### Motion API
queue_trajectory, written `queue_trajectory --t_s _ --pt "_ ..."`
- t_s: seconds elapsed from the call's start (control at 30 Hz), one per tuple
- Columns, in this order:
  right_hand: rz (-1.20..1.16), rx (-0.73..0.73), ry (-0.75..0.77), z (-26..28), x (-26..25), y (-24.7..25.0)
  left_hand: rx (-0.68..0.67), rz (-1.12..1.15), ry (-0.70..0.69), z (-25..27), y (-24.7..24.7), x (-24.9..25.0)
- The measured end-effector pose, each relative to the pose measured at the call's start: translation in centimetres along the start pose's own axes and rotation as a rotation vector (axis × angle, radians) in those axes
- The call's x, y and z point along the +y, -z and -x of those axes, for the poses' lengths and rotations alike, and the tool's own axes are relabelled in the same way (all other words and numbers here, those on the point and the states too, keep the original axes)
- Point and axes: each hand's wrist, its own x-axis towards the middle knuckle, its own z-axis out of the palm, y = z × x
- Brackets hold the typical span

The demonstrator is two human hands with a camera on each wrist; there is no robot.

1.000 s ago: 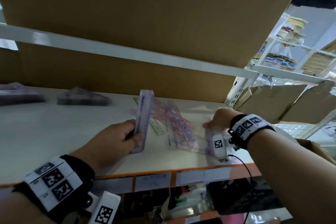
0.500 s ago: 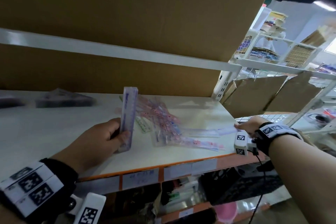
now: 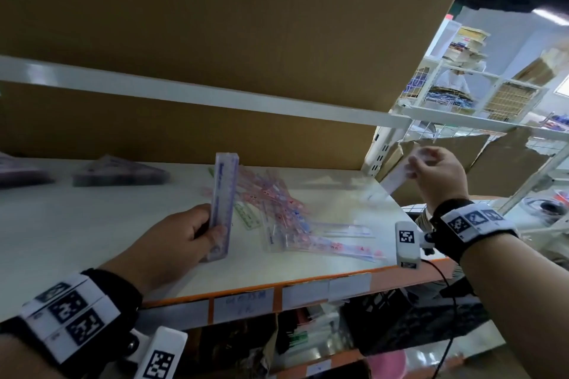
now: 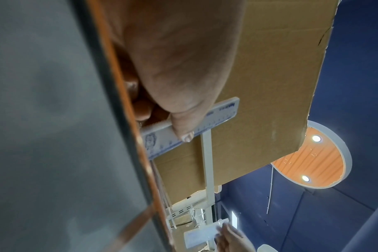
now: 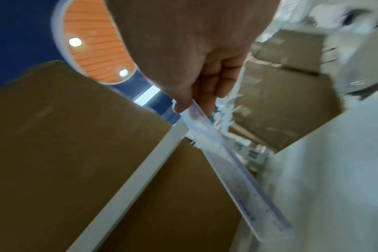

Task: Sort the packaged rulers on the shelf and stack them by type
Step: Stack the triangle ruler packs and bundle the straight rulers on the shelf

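While our left hand (image 3: 172,243) grips a ruler stack (image 3: 223,203) upright near the shelf's (image 3: 77,231) front edge, our right hand (image 3: 437,175) pinches one packaged ruler (image 5: 231,170) beyond its right edge; loose rulers (image 3: 277,212) lie between.

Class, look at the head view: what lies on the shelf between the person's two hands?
A loose pile of packaged rulers lies on the shelf between the left hand and right hand, seen in the head view.

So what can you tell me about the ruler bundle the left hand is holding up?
The ruler bundle is a stack of clear plastic rulers with blue-purple markings, edges lined up. It stands nearly upright, its bottom end down at the white shelf. The left hand grips its lower half, thumb across the front face, fingers behind. The left wrist view shows a small cartoon figure printed by the tick marks.
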Motion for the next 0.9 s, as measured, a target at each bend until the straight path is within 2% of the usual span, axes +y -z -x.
queue_trajectory --t_s 0.13,0.23,0.33,0.47,0.53,0.63,0.73,0.83,0.9 --pt "-0.276 -0.160 0.135 2.9 -5.6 -1.7 0.000 0.024 0.011 0.2 -0.1 0.1" --pt "-0.301 -0.273 0.255 5.7 -9.0 -2.7 0.001 0.035 0.023 0.3 -0.1 0.3" --pt "-0.150 -0.350 0.391 8.5 -12.0 -3.7 0.005 0.005 0.019 0.1 0.0 0.4" --pt "0.325 -0.574 0.648 11.5 -15.2 -4.5 -0.002 -0.080 0.028 0.0 0.1 0.4" --pt "0.431 -0.688 0.688 12.3 -16.5 -4.6 -0.006 -0.060 0.026 0.0 0.1 0.3" --pt "0.415 -0.746 0.694 12.7 -17.6 -4.4 -0.018 -0.022 0.010 0.0 0.2 0.3" --pt "0.262 -0.644 0.652 12.1 -17.1 -4.5 -0.001 0.009 -0.013 0.2 0.2 0.4" --pt "-0.078 -0.634 0.414 12.8 -15.0 -6.0 0.003 -0.005 -0.019 0.2 0.3 0.3" --pt "-0.156 -0.690 0.268 14.5 -13.5 -7.6 0.023 0.008 -0.010 0.2 0.2 0.2"
